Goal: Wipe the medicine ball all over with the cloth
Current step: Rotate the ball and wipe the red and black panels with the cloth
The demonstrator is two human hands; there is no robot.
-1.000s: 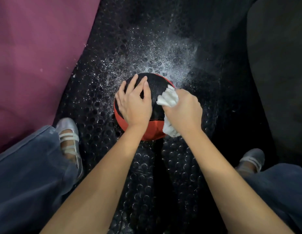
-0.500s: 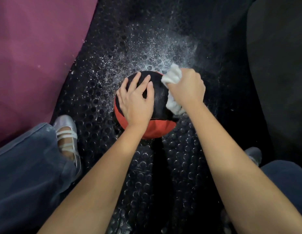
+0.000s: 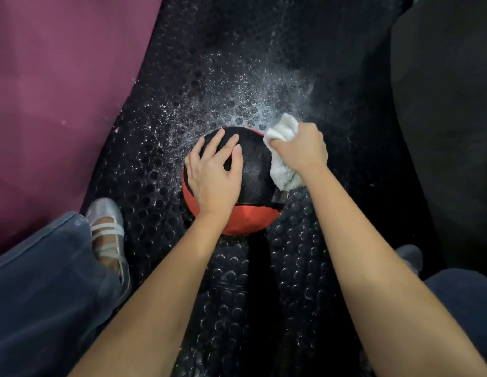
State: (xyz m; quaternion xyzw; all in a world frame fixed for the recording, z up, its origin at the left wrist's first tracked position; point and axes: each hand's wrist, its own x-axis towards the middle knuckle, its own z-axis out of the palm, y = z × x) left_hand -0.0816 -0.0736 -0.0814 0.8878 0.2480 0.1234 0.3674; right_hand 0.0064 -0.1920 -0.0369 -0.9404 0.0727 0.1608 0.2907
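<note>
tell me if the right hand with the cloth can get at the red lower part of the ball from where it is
Probably yes. The right hand grips the cloth against the medicine ball's right side, and the red panel below shows bare; the left hand rests higher up.

Blue jeans (image 3: 41,281), silver strapped shoes (image 3: 109,229)

- medicine ball (image 3: 253,170): black top panel, red lower panel, set on the studded black floor mat, partly covered from above.
- cloth (image 3: 282,172): white, bunched up, pressed against the ball's upper right side, ends sticking out.
</note>
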